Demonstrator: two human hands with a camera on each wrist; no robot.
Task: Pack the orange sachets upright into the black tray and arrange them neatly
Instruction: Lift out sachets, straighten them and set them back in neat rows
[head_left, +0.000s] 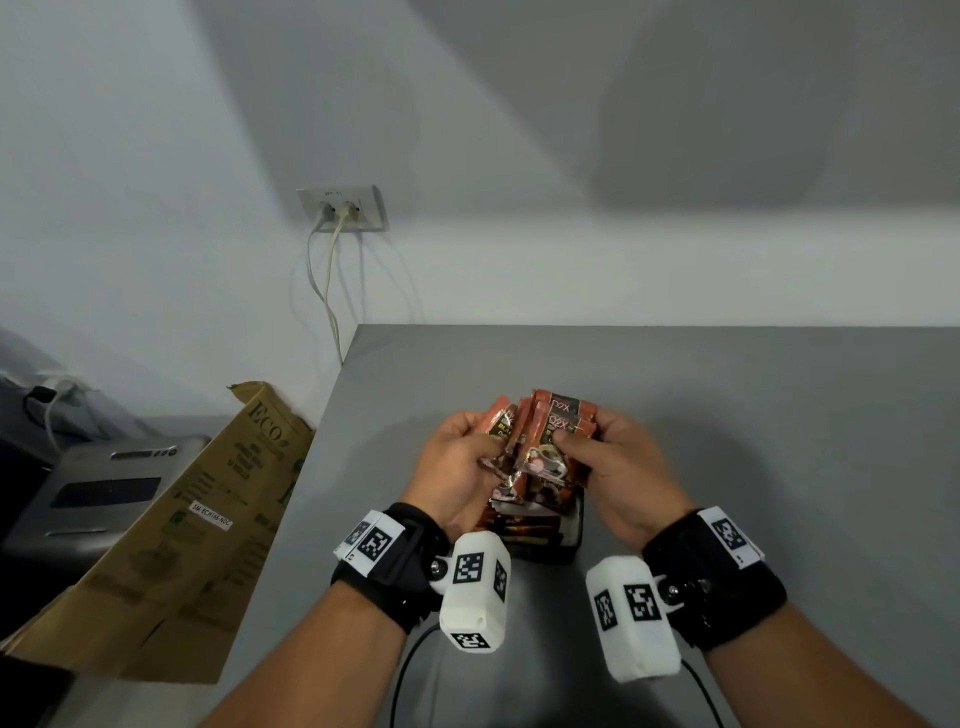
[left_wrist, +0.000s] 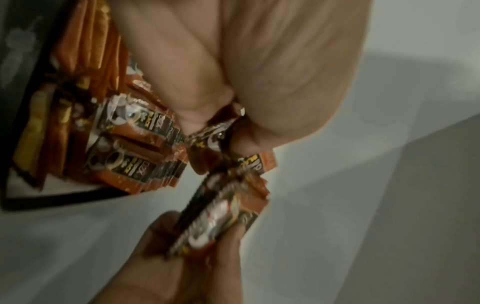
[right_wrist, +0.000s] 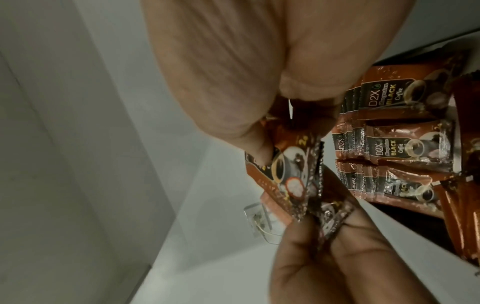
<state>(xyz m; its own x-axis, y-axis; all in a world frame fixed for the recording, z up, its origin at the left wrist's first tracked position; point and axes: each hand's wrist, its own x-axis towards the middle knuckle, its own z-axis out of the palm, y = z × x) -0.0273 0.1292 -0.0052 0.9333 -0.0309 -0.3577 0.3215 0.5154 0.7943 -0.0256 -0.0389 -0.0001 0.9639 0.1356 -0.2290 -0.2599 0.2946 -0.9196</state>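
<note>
Both hands up over the grey worktop (head_left: 727, 415), working a loose bunch of orange sachets (head_left: 545, 441) between them, just above and on the far side of the black tray (head_left: 574, 525).

Left hand (head_left: 462, 467): fingers curled, thumb pinching the left part of the bunch; one sachet (head_left: 496, 415) fans out toward the left. Right hand (head_left: 618, 467): fingers wrapped behind the right part, thumb pressed on the front face. In the right wrist view the packets read "D2X ... BLACK Coffee".

Tray sits on the worktop near the person, between the two wrists, mostly hidden by the hands in the head view. Wrist views show it already holds rows of the same sachets (right_wrist: 405, 148), packed close, faces overlapping like cards. How full it is I cannot tell.

Off the left edge of the worktop: a flattened cardboard box (head_left: 171, 545), a grey machine (head_left: 104, 488) beyond it. Wall socket (head_left: 343, 208) with two white cables on the far wall.

Step in hand, as I judge it: squaring up a held bunch before it goes in. The bunch is uneven, tops at different heights. Next move calls for tapping the edges level, then lowering the bunch upright into whatever gap remains, without tipping the rows already standing.
</note>
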